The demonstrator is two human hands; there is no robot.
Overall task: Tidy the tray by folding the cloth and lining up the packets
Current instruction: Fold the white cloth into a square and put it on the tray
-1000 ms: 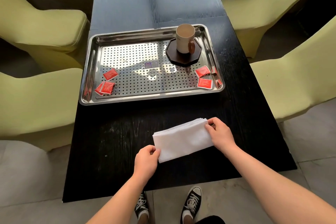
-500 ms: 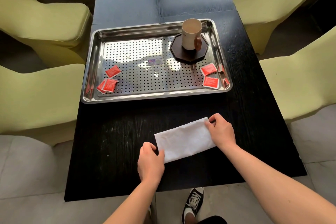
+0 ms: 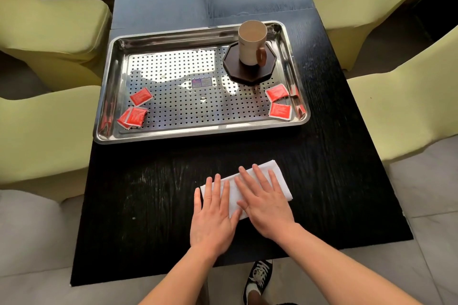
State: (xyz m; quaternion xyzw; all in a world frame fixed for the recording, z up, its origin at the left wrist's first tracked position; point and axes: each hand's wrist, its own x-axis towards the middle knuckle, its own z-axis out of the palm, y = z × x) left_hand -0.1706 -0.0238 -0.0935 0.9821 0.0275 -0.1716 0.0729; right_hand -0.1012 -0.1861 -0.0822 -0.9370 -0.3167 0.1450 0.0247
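The left hand (image 3: 213,215) and right hand (image 3: 265,203) lie flat, fingers straight, gripping nothing. They press down on the folded white cloth (image 3: 273,171), which rests on the black table (image 3: 148,193) on the near side of the steel tray (image 3: 198,131), apart from it. In the tray, red packets (image 3: 141,96) lie scattered: three by its near-left corner, two by its near-right. A mug (image 3: 251,42) stands on a dark octagonal coaster (image 3: 247,73) in its far-right corner.

Shiny perforated steel tray (image 3: 198,132), matt white cloth (image 3: 275,176), dark grained wood table (image 3: 148,193), glossy red packets (image 3: 280,110)
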